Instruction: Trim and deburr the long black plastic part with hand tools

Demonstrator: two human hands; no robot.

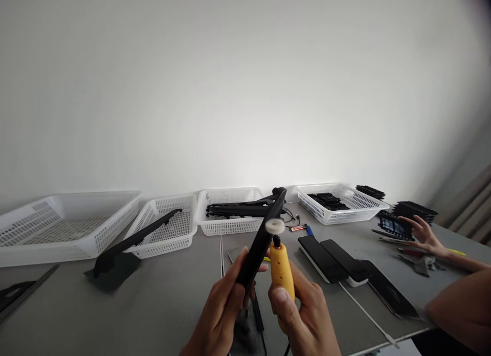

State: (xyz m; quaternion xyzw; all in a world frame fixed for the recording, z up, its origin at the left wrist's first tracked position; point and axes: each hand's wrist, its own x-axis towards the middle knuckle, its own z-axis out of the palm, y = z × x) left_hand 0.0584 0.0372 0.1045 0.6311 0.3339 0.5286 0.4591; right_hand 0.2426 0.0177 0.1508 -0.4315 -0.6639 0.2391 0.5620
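My left hand (221, 307) grips the lower end of a long black plastic strip (264, 233) that slants up and away over the grey table (169, 294). My right hand (305, 312) holds a yellow rotary tool (281, 266) upright. Its small white polishing wheel (275, 225) touches the strip about halfway up. Both hands are close together at the bottom centre.
Several white mesh baskets line the back: an empty one (57, 228), one (164, 228) with a long black part leaning out, one (230, 215) with black strips, one (337, 202) with flat black pieces. Flat black panels (345, 264) lie to the right. Another person's hand (424, 233) touches stacked black parts.
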